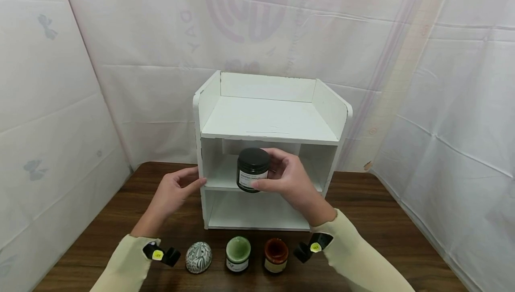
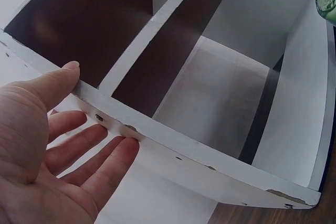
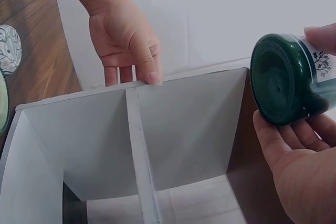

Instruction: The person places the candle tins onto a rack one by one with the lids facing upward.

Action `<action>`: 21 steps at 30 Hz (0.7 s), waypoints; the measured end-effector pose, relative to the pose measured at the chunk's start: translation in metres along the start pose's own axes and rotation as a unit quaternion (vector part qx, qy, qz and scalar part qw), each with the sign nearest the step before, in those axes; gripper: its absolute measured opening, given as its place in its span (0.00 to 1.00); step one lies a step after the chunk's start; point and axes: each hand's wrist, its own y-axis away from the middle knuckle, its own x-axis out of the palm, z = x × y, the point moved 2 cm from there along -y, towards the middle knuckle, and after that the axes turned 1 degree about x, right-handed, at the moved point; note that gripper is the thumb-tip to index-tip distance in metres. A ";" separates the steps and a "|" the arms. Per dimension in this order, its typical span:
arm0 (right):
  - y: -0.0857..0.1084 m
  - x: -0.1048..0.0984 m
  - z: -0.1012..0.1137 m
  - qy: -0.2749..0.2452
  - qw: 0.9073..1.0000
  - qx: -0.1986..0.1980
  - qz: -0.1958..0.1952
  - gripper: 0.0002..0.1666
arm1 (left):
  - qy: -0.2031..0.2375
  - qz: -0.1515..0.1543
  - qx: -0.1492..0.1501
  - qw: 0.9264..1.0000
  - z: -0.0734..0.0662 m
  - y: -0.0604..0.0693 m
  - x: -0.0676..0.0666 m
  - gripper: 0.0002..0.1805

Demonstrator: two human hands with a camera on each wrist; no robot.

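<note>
A dark green glass candle jar (image 1: 252, 170) with a black lid and white label is held by my right hand (image 1: 287, 178), thumb on the label and fingers around the far side. It is up in front of the middle opening of a white shelf unit (image 1: 269, 117). The jar's dark glass base (image 3: 275, 80) faces the right wrist camera. My left hand (image 1: 173, 191) rests against the unit's left side panel. In the left wrist view, its thumb touches the front edge, and its loosely extended fingers (image 2: 113, 169) lie along the outer face.
On the brown wooden table (image 1: 374, 220), in front of the unit, stand a black-and-white patterned rounded object (image 1: 199, 257), an open green jar (image 1: 238, 254) and an open amber jar (image 1: 276, 255). White sheeting (image 1: 153, 95) hangs behind and at both sides.
</note>
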 end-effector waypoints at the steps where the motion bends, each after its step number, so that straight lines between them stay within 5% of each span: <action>1: -0.001 0.000 0.000 0.001 1.000 0.001 0.001 0.38 | 0.000 0.000 0.000 1.000 -0.001 0.000 0.000 0.29; 21: -0.015 0.011 0.017 0.000 1.000 -0.015 0.017 0.38 | 0.007 0.000 -0.006 1.000 -0.001 0.000 0.000 0.30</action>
